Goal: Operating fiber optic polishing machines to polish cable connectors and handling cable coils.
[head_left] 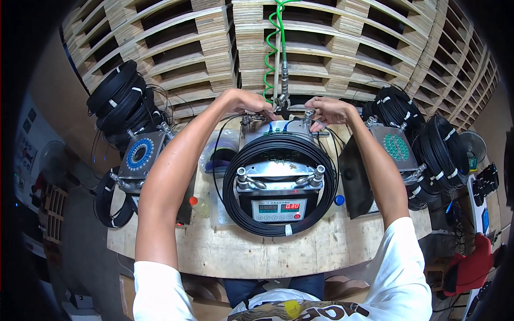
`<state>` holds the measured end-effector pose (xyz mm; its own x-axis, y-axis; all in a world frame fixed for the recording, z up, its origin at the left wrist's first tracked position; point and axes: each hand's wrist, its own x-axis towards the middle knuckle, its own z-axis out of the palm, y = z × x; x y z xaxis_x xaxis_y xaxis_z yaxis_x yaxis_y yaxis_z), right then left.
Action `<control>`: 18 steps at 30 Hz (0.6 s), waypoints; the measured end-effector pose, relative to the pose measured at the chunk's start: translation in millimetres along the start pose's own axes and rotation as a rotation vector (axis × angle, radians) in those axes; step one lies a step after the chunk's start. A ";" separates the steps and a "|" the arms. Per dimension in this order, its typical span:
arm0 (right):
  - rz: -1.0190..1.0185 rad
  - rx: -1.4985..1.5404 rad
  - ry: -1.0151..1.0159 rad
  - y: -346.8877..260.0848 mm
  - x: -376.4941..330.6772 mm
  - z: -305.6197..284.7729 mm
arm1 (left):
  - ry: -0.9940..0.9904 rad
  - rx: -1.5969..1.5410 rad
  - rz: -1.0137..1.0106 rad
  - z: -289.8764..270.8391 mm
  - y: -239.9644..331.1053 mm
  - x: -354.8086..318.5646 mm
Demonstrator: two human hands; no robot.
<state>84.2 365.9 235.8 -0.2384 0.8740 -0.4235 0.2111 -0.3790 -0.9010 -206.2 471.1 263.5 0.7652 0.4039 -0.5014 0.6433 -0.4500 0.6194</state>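
A metal polishing machine [284,191] with a red-lit digital display stands before me on the wooden table. A coil of black cable [235,214] hangs around its front, tied with a white band. Both arms reach over to the machine's far side. There, my left hand [254,103] bends down with fingers together at the back edge of the top plate; what they pinch is hidden. Opposite it, my right hand [333,111] has thumb and fingers apart beside a metal clamp post [309,114] at the back right corner.
Similar machines stand left [140,155] and right [396,147], with stacks of black cable coils [441,152] beside them. A red-capped bottle [199,206] and a blue-capped one [339,200] flank the middle machine. A green coiled air hose [272,48] hangs before wooden pallets [209,40].
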 end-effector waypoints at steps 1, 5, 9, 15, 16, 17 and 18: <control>-0.031 0.019 -0.036 -1.0 -1.8 5.1 | -0.046 -0.001 -0.018 -4.2 -9.7 2.2; -0.202 -0.081 0.038 25.6 6.2 -15.9 | -0.112 -0.008 -0.007 -8.4 -1.2 16.6; 0.066 -0.246 0.234 11.6 1.7 -10.9 | -0.157 0.045 0.105 -8.7 0.2 7.8; -0.228 0.046 -0.031 16.6 -0.1 1.4 | -0.043 -0.014 0.016 1.7 3.8 -7.7; -0.208 -0.038 0.012 18.8 0.8 -4.2 | -0.008 0.005 0.033 2.3 9.6 -12.2; -0.191 -0.123 0.048 17.4 1.5 -3.6 | 0.030 0.022 0.044 3.1 14.6 -20.6; -0.191 -0.123 0.047 17.7 0.1 -4.0 | 0.030 0.021 0.043 4.2 17.3 -24.5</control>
<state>91.7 360.4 220.2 -0.2413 0.9405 -0.2392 0.2812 -0.1682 -0.9448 -213.7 450.0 284.0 0.7916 0.4074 -0.4554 0.6101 -0.4845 0.6270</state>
